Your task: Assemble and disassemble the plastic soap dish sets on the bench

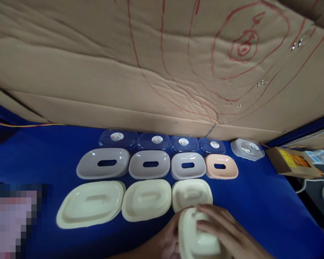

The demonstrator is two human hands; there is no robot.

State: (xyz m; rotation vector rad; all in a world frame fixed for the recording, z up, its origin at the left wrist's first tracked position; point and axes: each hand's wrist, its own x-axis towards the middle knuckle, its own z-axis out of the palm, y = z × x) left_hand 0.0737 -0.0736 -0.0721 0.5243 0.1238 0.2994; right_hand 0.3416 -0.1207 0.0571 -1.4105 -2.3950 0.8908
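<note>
Close to me, at the lower edge of the head view, both hands are on a cream plastic tray [187, 233], tilted up on its side. My left hand [169, 232] grips its left side, with the fingers partly hidden behind it. The fingers of my right hand [226, 226] are curled over its top and right side. Just beyond stands a row of similar cream trays [147, 213], each with a raised bar in the middle. The nearest one [192, 183] is partly covered by my hands.
Grey slotted trays [137, 169] and a peach one [232, 167] form the middle row. Clear labelled lids [129, 138] lie behind; another clear piece [236, 149] sits right. A cardboard box [275, 158] and cables are at right. Cardboard [97, 86] walls the blue table [259, 205].
</note>
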